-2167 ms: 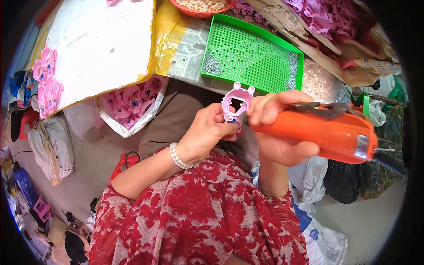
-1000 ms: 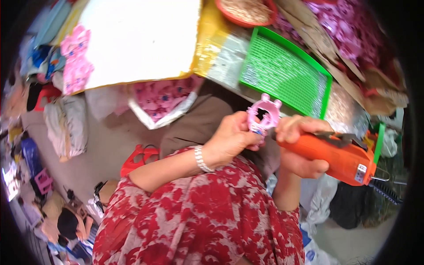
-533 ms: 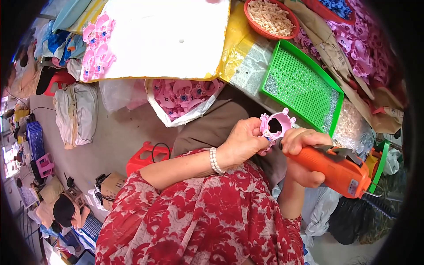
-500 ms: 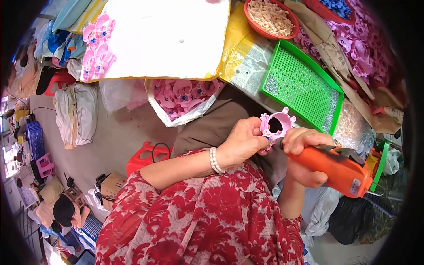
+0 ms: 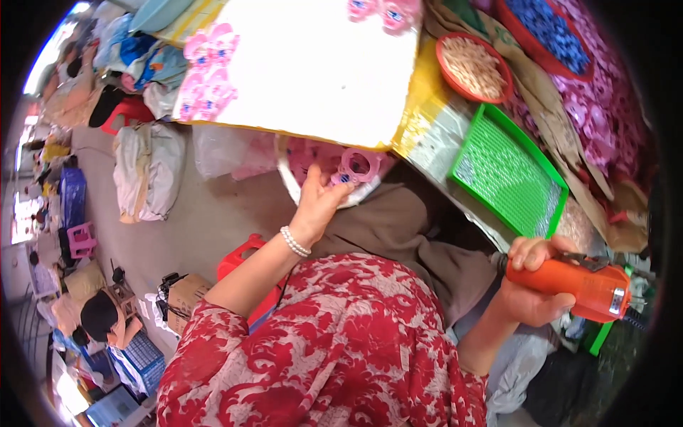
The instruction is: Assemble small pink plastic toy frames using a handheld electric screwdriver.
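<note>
My left hand (image 5: 320, 205), with a pearl bracelet (image 5: 295, 242) at its wrist, is over a white-rimmed sack (image 5: 287, 173) of pink plastic parts. Its fingers are spread apart. Right at the fingertips is a pink plastic part (image 5: 358, 165) with a round ring and a small blue piece, tilted above the sack; whether the thumb still touches it I cannot tell. On the right, my right hand (image 5: 537, 285) is wrapped round an orange electric screwdriver (image 5: 569, 285), its dark nose pointing left, away from any part.
Pink parts (image 5: 208, 71) lie along the left of a white board (image 5: 306, 71), with more at its far edge. A green perforated tray (image 5: 505, 171) holds small screws. Red bowls contain beige pieces (image 5: 473, 67) and blue pieces (image 5: 548, 32). A red stool (image 5: 238, 260) stands at my left.
My left hand has carried the pink part left to the sack, and its fingers have spread. My right hand has moved right with the screwdriver, away from the part. The view has shifted.
</note>
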### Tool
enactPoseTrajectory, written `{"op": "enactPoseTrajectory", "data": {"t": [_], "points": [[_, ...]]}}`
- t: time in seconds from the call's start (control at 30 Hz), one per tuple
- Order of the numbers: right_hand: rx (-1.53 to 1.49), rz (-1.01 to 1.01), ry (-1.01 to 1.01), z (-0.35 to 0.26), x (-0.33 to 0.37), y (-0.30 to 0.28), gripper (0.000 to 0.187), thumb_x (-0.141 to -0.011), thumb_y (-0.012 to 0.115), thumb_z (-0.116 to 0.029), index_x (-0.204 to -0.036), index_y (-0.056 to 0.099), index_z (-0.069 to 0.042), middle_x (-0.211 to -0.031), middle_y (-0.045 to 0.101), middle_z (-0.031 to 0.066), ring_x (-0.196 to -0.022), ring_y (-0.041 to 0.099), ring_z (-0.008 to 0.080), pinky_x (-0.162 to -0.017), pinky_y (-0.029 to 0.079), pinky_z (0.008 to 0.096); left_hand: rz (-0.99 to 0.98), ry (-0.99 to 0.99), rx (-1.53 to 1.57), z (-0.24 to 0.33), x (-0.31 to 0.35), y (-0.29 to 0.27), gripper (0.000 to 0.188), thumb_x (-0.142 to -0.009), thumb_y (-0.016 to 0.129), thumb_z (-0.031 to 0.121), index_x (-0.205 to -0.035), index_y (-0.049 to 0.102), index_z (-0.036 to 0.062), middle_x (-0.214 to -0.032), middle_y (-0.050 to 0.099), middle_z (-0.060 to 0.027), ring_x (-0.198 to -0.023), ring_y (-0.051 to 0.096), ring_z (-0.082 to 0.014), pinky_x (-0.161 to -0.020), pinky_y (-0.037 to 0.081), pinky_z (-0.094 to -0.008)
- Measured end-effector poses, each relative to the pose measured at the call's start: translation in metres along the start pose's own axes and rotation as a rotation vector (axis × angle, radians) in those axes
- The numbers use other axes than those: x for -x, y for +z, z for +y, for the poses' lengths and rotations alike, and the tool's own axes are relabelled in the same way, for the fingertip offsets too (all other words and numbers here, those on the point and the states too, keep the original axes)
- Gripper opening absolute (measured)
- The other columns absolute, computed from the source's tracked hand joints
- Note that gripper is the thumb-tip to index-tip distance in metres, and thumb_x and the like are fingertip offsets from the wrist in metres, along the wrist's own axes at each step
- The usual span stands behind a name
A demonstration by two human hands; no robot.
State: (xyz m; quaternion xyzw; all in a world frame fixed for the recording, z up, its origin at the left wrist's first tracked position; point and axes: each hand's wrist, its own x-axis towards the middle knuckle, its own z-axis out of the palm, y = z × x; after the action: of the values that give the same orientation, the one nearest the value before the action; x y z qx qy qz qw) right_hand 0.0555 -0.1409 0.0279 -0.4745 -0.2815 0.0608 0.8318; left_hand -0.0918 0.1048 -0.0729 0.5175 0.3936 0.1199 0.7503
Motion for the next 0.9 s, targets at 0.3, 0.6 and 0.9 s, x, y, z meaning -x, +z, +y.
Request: {"op": "enactPoseTrajectory", "data": {"t": [0.3,0.6,0.9], "points": [[0.028,-0.002,0.066,0.010,0.002,0.002,0.073,-0.079,0.054,-0.060,-0.116,0.043,0.002,-0.074,0.051,0.0047,-0.062,0.047,0.0142,-0.060,0.039,0.0285,0.267,0.665,-0.734,0.003,0.005,-0.012,0.059,-0.073,0.062,-0.002,-0.127,0.038,-0.0028,-0.124,0.042,-0.0180,-0.109,0.050,-0.0238,-0.083,0.048,-0.0296],[0.048,0.051,0.073,0.011,0.002,-0.005,0.071,-0.080,0.055,-0.058,-0.114,0.041,0.002,-0.070,0.049,0.0046,-0.059,0.045,0.0129,-0.059,0.039,0.0274,0.963,1.077,-0.924,0.098,-0.034,-0.114,0.018,-0.081,0.058,0.010,-0.095,0.058,-0.0006,-0.090,0.057,-0.0154,-0.077,0.055,-0.0291,-0.070,0.045,-0.0387],[0.037,0.061,0.086,0.012,0.005,-0.010,0.073,-0.080,0.056,-0.058,-0.116,0.040,0.004,-0.071,0.049,0.0051,-0.059,0.045,0.0131,-0.059,0.039,0.0276,0.890,0.898,-1.167,0.122,-0.054,-0.147,0.019,-0.078,0.064,0.020,-0.075,0.063,0.0011,-0.064,0.059,-0.0128,-0.062,0.055,-0.0279,-0.060,0.042,-0.0378]]}}
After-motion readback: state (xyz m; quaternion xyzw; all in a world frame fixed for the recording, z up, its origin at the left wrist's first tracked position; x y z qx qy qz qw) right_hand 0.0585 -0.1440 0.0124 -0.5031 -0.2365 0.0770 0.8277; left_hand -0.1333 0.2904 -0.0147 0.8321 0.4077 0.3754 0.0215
